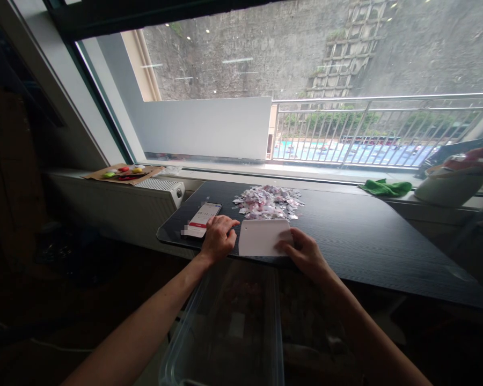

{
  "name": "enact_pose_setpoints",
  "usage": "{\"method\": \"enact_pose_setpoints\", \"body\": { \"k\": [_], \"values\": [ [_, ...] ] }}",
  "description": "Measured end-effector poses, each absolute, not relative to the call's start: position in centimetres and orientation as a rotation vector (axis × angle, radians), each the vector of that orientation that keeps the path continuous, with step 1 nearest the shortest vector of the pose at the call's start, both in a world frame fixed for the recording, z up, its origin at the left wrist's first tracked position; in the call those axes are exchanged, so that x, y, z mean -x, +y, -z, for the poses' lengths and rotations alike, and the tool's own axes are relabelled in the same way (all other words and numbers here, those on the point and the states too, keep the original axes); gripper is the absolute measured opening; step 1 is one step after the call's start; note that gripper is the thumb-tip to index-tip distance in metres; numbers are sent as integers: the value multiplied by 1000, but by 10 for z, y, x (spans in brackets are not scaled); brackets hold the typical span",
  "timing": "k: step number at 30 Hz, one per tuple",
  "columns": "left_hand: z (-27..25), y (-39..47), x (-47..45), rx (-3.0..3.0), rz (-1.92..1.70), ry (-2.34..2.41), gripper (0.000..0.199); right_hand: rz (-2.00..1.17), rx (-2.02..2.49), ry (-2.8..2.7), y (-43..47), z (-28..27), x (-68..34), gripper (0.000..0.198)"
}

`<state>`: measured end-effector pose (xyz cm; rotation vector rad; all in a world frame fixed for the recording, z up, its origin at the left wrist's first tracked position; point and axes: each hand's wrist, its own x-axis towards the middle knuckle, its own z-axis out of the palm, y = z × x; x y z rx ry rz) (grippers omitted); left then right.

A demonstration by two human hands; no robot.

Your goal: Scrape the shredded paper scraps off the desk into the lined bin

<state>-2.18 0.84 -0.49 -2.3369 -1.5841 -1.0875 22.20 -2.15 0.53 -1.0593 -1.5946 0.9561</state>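
Observation:
My right hand [306, 251] grips the right edge of a flat white scraper [263, 238], a thin plate with a small hole near its upper left corner. The scraper is at the front edge of the dark table. Just left of it is my left hand [219, 237], its index finger stretched toward the scraper and the other fingers loosely bent; I see nothing held in it. Behind the scraper lies a heap of small whitish and pinkish pieces [265, 201], too small to identify. A phone [202, 220] with a lit timer screen lies beside my left hand.
The dark table [370, 241] stands against the windowsill. A clear plastic bin [279, 332] is below its front edge. Cardboard with coloured items [123, 172] lies at left above a radiator [161, 187]. A green cloth [386, 187] and a pale container [446, 185] are at right.

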Motion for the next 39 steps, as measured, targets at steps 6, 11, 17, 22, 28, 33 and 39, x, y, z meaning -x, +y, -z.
{"method": "enact_pose_setpoints", "body": {
  "k": [6, 11, 17, 22, 28, 33, 39],
  "values": [
    [7, 9, 23, 2340, 1117, -1549, 27, -907, 1098, -1257, -12, -11, -243, 27],
    [9, 10, 25, 2338, 1148, -1529, 26, -613, 1243, -1088, -3, -7, -266, 30],
    [9, 11, 26, 2339, 1152, -1508, 26, -605, 1249, -1276, -6, -2, -265, 25],
    [8, 10, 26, 2343, 1134, -1510, 26, -458, 1336, -1191, -8, -3, -266, 20],
    [7, 10, 26, 2337, 1130, -1519, 26, -420, 1378, -1218, -10, -7, -265, 15],
    [8, 10, 27, 2342, 1124, -1516, 26, -426, 1362, -1186, -8, -6, -265, 17],
    [9, 11, 27, 2336, 1140, -1501, 26, -443, 1369, -1269, -7, -4, -264, 22]
  ]
}}
